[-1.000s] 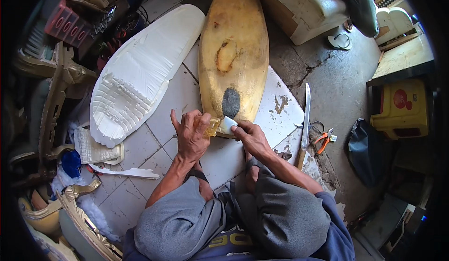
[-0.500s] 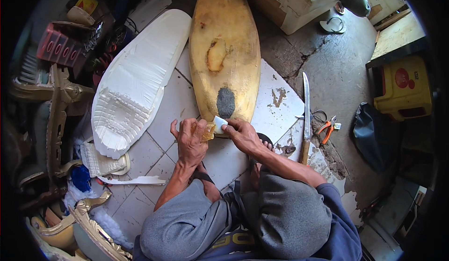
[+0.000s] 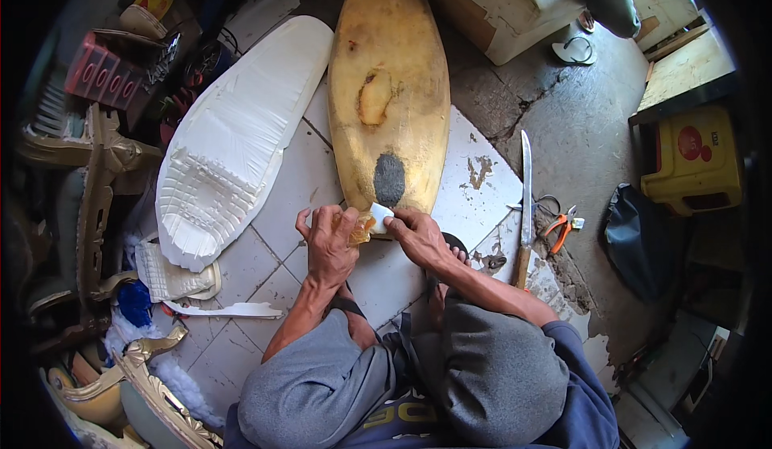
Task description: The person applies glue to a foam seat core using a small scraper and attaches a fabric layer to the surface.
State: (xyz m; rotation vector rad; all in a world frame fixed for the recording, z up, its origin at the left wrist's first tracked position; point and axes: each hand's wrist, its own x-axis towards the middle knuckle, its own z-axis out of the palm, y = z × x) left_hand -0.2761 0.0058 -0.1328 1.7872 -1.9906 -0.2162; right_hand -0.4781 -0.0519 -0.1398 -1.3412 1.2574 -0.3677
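Observation:
My left hand [image 3: 331,241] is closed on a crumpled amber, translucent-looking lump [image 3: 362,228]; its exact kind is not clear. Between the thumb and fingers of my right hand [image 3: 416,233] is a small white flat piece [image 3: 380,215], its edge against the amber lump. Both hands meet just above the near end of a long yellow foam seat pad [image 3: 394,55]. That pad has a dark grey rough patch [image 3: 389,179] near my hands and an oval cut-in patch [image 3: 373,99] farther up.
A white moulded seat-shaped piece [image 3: 233,139] lies left of the foam. To the right are a long knife [image 3: 527,195] with a wooden handle, orange-handled pliers [image 3: 561,228], dark cloth [image 3: 639,240] and a yellow plastic stool [image 3: 693,159]. Gilded furniture parts [image 3: 100,175] crowd the left side.
My right hand has turned the white piece slightly against the amber lump. Both hands stay at nearly the same spot; the whole view has shifted a little.

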